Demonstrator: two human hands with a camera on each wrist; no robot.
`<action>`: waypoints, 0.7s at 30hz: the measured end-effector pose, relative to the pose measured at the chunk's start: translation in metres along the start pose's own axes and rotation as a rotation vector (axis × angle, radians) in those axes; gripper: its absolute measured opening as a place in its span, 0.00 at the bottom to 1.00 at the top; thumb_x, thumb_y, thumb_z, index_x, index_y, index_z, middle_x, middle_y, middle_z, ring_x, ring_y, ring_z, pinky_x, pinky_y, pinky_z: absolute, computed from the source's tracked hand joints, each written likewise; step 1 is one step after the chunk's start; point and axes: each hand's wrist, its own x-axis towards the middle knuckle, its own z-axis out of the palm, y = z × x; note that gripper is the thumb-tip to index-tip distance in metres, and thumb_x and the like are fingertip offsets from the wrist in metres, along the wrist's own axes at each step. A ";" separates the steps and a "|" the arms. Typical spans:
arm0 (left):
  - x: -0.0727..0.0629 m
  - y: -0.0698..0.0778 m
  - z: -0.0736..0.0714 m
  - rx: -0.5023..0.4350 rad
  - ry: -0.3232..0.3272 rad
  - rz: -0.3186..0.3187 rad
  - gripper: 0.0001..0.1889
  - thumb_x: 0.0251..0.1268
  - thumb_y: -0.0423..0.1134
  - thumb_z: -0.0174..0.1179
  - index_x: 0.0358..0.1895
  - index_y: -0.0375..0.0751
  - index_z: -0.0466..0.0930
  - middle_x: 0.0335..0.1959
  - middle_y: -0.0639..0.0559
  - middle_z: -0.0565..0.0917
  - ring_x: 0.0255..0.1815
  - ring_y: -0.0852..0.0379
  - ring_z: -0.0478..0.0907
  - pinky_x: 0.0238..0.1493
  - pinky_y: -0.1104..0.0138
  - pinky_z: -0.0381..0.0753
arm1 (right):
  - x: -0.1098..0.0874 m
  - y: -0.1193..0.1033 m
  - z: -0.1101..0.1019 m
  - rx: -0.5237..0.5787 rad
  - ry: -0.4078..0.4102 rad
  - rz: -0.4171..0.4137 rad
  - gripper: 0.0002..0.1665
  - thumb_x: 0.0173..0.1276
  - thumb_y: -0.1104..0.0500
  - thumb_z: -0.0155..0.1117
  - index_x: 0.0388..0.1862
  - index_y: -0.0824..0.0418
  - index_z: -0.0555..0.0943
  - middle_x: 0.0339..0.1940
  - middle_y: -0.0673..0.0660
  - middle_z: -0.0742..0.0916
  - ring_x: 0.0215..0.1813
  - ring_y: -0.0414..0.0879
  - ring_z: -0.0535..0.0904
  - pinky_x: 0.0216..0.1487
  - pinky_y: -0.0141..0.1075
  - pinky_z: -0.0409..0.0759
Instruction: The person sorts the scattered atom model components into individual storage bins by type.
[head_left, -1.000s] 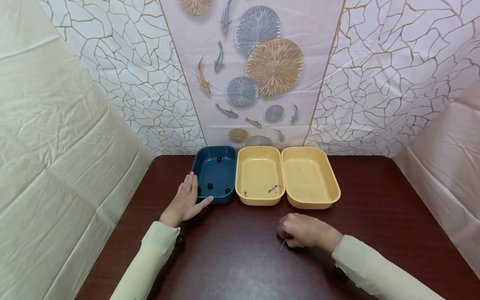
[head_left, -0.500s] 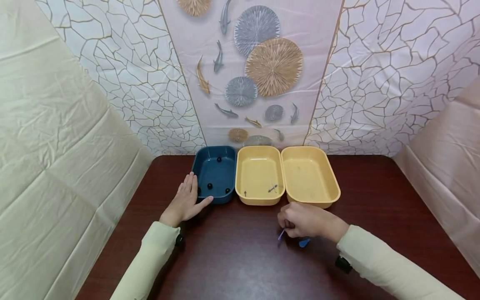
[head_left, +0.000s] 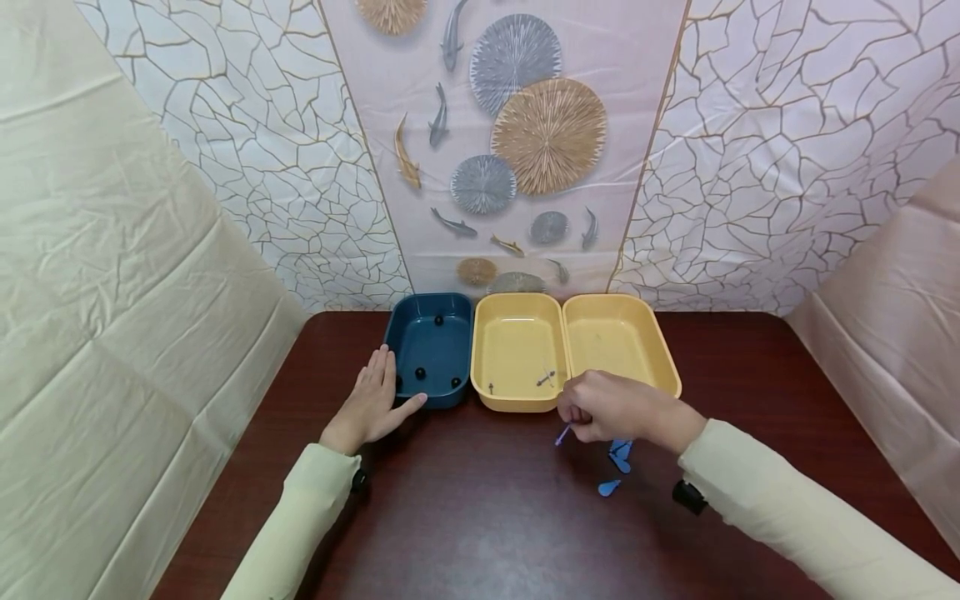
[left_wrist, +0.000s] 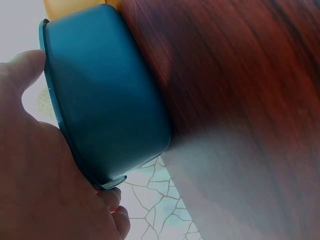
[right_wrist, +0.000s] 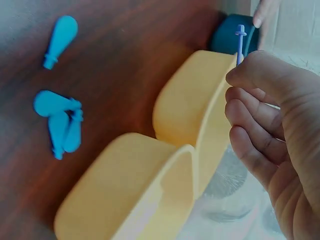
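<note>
My left hand (head_left: 367,404) rests with straight fingers along the left side of the dark blue bin (head_left: 442,402). Its thumb lies on the front rim. My right hand (head_left: 618,407) pinches a thin purple stick (right_wrist: 239,47) with a small collar near its tip, between thumb and fingers. That hand is in the air by the front of the yellow bins, hiding part of the right yellow bin (head_left: 670,371). Behind and below it on the table lie several blue teardrop-shaped pieces (right_wrist: 57,120), one (head_left: 609,488) apart from the others.
Several small black balls (head_left: 420,373) sit in the blue bin. The middle yellow bin (head_left: 517,403) holds a few small purplish pieces (head_left: 546,377). All three bins stand side by side at the back of the dark wooden table (head_left: 450,517), against a patterned cloth.
My right hand has lifted off the table and moved toward the yellow bins with the purple stick, uncovering the blue teardrop pieces. The left hand has stayed in place.
</note>
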 end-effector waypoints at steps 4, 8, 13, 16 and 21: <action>-0.001 0.000 0.000 -0.005 0.000 0.001 0.56 0.76 0.70 0.48 0.85 0.27 0.38 0.89 0.33 0.37 0.90 0.33 0.36 0.87 0.40 0.44 | 0.005 0.003 -0.011 -0.025 0.012 0.012 0.09 0.59 0.68 0.75 0.29 0.56 0.85 0.26 0.48 0.85 0.29 0.33 0.77 0.32 0.25 0.78; -0.001 0.000 -0.001 -0.008 0.003 0.003 0.56 0.76 0.70 0.48 0.85 0.26 0.38 0.89 0.33 0.37 0.90 0.33 0.36 0.87 0.40 0.44 | 0.010 0.007 -0.020 -0.059 0.024 0.042 0.07 0.59 0.68 0.74 0.30 0.56 0.86 0.28 0.48 0.87 0.32 0.37 0.81 0.34 0.27 0.81; -0.001 -0.001 0.000 -0.003 0.004 0.003 0.56 0.76 0.70 0.48 0.85 0.27 0.38 0.89 0.33 0.38 0.90 0.34 0.36 0.87 0.40 0.44 | 0.017 0.013 -0.030 -0.073 0.043 0.047 0.08 0.57 0.69 0.72 0.28 0.57 0.86 0.27 0.49 0.86 0.31 0.39 0.80 0.34 0.28 0.80; -0.001 -0.001 0.000 -0.002 0.000 0.002 0.56 0.76 0.70 0.48 0.85 0.27 0.37 0.89 0.33 0.37 0.90 0.34 0.35 0.87 0.40 0.44 | 0.020 0.018 -0.034 -0.066 0.051 0.055 0.08 0.57 0.70 0.73 0.28 0.57 0.86 0.26 0.48 0.86 0.31 0.39 0.81 0.34 0.28 0.80; -0.001 0.000 0.000 -0.006 -0.005 0.000 0.56 0.76 0.70 0.48 0.85 0.27 0.37 0.89 0.33 0.36 0.90 0.34 0.35 0.87 0.41 0.43 | 0.024 0.026 -0.035 -0.052 0.059 0.080 0.09 0.58 0.69 0.74 0.28 0.57 0.85 0.26 0.49 0.86 0.30 0.40 0.82 0.34 0.29 0.80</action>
